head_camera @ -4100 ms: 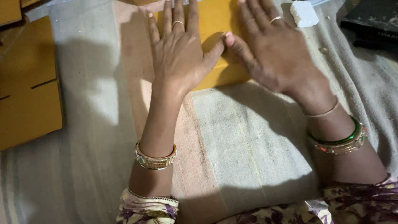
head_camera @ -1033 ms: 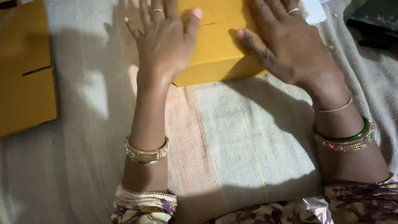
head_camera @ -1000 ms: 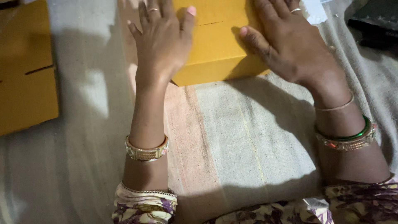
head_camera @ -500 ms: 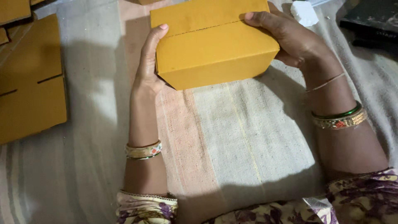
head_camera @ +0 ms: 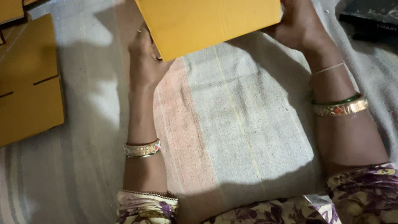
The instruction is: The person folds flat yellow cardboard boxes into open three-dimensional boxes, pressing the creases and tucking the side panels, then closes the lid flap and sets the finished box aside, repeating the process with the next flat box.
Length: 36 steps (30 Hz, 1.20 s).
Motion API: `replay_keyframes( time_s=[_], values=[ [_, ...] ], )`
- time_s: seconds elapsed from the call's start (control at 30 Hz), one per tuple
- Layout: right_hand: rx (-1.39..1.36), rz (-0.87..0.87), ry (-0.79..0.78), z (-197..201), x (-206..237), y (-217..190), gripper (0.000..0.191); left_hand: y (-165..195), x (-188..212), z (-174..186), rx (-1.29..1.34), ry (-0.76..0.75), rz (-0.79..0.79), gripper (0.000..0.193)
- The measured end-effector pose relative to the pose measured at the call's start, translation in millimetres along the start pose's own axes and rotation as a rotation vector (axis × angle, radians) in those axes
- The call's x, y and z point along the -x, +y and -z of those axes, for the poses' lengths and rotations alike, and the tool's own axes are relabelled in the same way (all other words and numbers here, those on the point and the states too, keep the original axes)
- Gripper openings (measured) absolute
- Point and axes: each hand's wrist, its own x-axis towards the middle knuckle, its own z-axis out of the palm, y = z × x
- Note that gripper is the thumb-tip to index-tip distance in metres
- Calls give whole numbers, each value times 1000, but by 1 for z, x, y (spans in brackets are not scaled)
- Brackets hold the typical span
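at the far left, flat yellow cardboard blanks (head_camera: 27, 83) lie on the striped cloth (head_camera: 232, 137), slits cut in them, not yet folded up; another corner of the same card shows at the top left edge. they are well apart from the hands.

the left hand (head_camera: 145, 62) sits under and against the near-left corner of the yellow box (head_camera: 207, 23), palm up behind the card — its fingers are hidden by the box, so how far they curl cannot be told, but it is plainly bearing on the box. a gold bangle (head_camera: 141, 149) rings that wrist.

the box is held up off the cloth at the top middle, tilted, its broad plain face toward the camera. whether it is closed all round, or has anything inside, cannot be seen from here; no opening shows.

the right hand (head_camera: 300, 25) grips the box's right end, fingers wrapped out of sight behind it. green and gold bangles (head_camera: 340, 105) sit on that forearm.

to handle this well, i judge the grip wants to stay even at both ends — pressure on the edges and corners, not the middle of the panel, so the thin card does not buckle or the folds spring.

at the far right top, a dark flat object (head_camera: 371, 16) rests on the cloth.
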Motion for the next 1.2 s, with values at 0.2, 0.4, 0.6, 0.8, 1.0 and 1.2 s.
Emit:
replay_keyframes(
  time_s=[0.2,0.4,0.6,0.8,1.0,1.2],
  values=[
    [191,91,-124,20,-1,-17,56,1,12,-10,-256,-123,-59,48],
    [39,-54,-239,30,2,-19,42,43,20,1,-435,-327,-66,80],
    [-4,-125,-178,26,4,-21,35,60,21,-5,-276,-247,-141,43],
    [-483,-276,-102,32,6,-29,25,56,29,-11,272,-86,172,40],
    [-236,-285,-179,30,10,-13,19,47,31,-14,457,52,375,46],
    [-389,-275,-64,23,11,4,12,40,22,-18,434,211,299,31]
  ],
)
